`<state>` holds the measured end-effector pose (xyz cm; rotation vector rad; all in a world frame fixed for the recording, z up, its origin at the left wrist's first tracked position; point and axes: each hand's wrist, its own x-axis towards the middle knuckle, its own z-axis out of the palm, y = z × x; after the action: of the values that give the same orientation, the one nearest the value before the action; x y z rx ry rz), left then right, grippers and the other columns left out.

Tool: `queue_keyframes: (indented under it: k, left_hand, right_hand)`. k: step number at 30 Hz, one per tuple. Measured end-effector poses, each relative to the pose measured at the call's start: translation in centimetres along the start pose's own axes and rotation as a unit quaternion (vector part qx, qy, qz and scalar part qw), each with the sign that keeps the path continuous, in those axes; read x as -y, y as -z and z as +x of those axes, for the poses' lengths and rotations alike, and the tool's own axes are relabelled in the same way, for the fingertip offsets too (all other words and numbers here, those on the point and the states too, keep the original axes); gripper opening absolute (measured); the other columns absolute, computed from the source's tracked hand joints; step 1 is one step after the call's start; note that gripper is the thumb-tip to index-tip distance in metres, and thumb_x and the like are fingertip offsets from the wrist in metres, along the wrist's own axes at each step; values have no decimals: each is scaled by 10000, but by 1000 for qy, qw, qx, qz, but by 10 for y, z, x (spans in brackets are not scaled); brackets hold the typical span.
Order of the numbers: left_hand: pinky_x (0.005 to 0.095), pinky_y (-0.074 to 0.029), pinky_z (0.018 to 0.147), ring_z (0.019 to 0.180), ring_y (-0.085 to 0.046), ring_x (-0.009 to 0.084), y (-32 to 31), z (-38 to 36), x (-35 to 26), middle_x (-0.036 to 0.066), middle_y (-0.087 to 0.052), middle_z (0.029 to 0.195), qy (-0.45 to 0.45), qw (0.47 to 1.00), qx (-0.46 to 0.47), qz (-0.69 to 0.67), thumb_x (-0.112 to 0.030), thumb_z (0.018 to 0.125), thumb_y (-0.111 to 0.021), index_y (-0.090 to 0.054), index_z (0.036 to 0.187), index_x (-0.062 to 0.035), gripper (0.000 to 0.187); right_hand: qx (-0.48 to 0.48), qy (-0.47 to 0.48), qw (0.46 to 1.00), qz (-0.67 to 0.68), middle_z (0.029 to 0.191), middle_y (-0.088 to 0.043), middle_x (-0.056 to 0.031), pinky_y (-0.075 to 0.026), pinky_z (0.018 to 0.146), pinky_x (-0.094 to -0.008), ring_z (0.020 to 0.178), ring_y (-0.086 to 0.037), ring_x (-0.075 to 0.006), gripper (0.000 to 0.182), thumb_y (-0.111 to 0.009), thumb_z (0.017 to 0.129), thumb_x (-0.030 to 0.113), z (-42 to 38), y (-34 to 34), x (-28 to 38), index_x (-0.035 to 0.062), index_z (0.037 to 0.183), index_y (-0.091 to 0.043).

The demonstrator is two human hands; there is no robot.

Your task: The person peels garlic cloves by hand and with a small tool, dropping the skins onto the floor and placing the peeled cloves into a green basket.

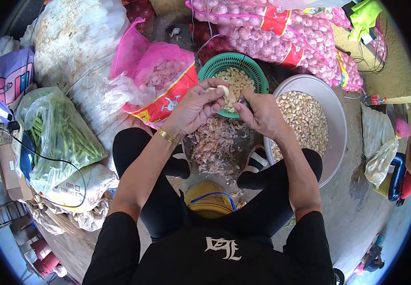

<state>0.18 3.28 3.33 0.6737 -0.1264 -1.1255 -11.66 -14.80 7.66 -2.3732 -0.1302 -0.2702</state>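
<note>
Between the thumb and fingers of my left hand (197, 107) is a pale garlic clove (223, 90). My right hand (264, 114) is close beside it, its fingers curled and pinched together; what they hold, if anything, is hidden. Just beyond both hands sits a green plastic basket (264, 80) with peeled cloves (236, 78) inside. A wide pale basin (341, 128) full of unpeeled garlic cloves (305, 118) stands to the right. Below my hands, loose garlic skins (215, 145) are heaped on the floor between my feet.
An opened pink mesh bag (132, 50) lies left of the basket. Full garlic sacks (257, 40) are stacked at the back. A clear bag of green pods (63, 133) rests at left. A yellow bucket (207, 194) is between my legs. Part of a person (409, 175) shows at far right.
</note>
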Motion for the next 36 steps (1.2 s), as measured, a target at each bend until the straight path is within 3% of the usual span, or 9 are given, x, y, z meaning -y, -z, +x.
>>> queue_keyframes:
  k: [4,6,13,19,28,31,33,34,36]
  left_hand:
    - [169,-583,716,843,-657,101,-1,-2,-12,78,-639,1039,-17,1000,22,5,-68,970,-572,-545,1186,8,230]
    - [177,-590,731,848,-660,104,-7,-4,-15,85,-637,1061,-49,999,14,-9,-92,971,-578,-513,1271,19,326]
    - [195,-601,733,878,-667,110,-5,-2,-14,107,-638,1079,-32,998,39,-37,-83,984,-551,-446,1361,26,407]
    - [215,-607,736,885,-680,125,-10,-1,-13,159,-629,1132,-40,999,20,-3,-72,989,-537,-473,1303,31,336]
    - [199,-593,760,891,-680,121,-2,1,-12,195,-612,1186,-58,998,19,-18,-77,987,-545,-520,1231,-8,255]
    - [197,-591,763,894,-678,119,-5,-1,-13,194,-614,1185,-54,999,1,-6,-80,985,-550,-519,1255,-12,281]
    - [196,-592,756,885,-679,118,-7,-3,-13,192,-619,1181,-49,999,-7,-8,-89,984,-555,-513,1273,-1,305]
    - [196,-592,756,885,-679,118,-7,-4,-12,192,-619,1181,-49,999,-7,-8,-89,984,-555,-513,1273,-1,305]
    - [202,-599,747,864,-682,116,-9,-4,-9,166,-640,1119,-44,999,-23,21,-98,987,-553,-514,1263,25,305]
  right_hand:
    - [52,41,998,7,652,-583,-188,-461,562,-463,634,-603,-405,308,-653,896,324,-3,5,6,37,848,-556]
    - [141,78,986,-51,656,-593,-177,-460,556,-458,632,-609,-393,330,-667,878,368,-4,6,5,47,876,-590]
    - [119,44,990,-64,616,-574,-134,-447,543,-439,619,-603,-366,348,-725,816,389,-6,-2,7,71,808,-585]
    - [121,23,991,-49,664,-604,-152,-457,573,-458,668,-617,-371,320,-721,804,387,-7,-8,-4,83,817,-622]
    - [102,48,993,-36,643,-582,-173,-438,543,-431,637,-606,-366,465,-802,701,447,-5,-6,6,52,863,-617]
    - [92,71,992,-38,629,-574,-137,-443,541,-382,584,-604,-286,366,-789,763,338,-5,-8,3,48,891,-608]
    - [-35,-17,994,100,686,-633,-119,-470,575,-343,605,-628,-249,280,-788,786,239,-3,-14,2,37,893,-625]
    - [-35,-16,994,100,686,-633,-119,-470,575,-343,605,-628,-249,280,-788,786,239,0,-15,5,37,893,-625]
    - [-145,-132,959,203,759,-645,-67,-477,616,-286,673,-627,-172,196,-774,791,98,5,-12,13,42,937,-655]
